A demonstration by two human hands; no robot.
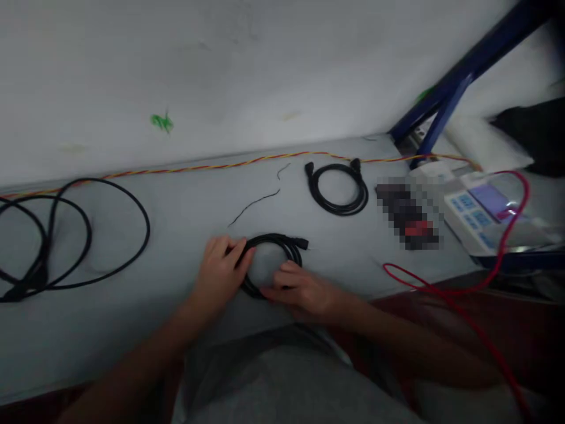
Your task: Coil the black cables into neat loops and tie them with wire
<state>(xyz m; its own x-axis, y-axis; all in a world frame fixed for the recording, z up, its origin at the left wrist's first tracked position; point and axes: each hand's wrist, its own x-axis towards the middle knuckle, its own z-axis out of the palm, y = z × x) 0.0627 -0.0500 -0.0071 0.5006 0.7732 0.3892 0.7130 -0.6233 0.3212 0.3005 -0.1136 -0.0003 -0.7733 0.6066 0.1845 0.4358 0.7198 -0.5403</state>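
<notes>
A black cable [270,237] with a plug at its end lies coiled in a ring between my two hands, low over the grey tabletop. My left hand [222,263] grips the left side of the ring, thumb and fingers closed around the strands. On the right side, my right hand [304,288] is closed at the coil, its fingers curled and partly hiding the strands. Just beyond the ring lies a thin dark tie [253,205], with a shorter tie [282,170] farther back. Another coiled black cable [338,211] rests behind and to the right, both connectors pointing at the wall.
Loose black cable loops [148,227] spread over the left of the table [168,318]. A twisted red-yellow wire [212,167] runs along the wall. To the right are a blurred-out dark object [404,215], a white device with a screen [474,215], a red cable [470,321] and a blue metal frame [445,112].
</notes>
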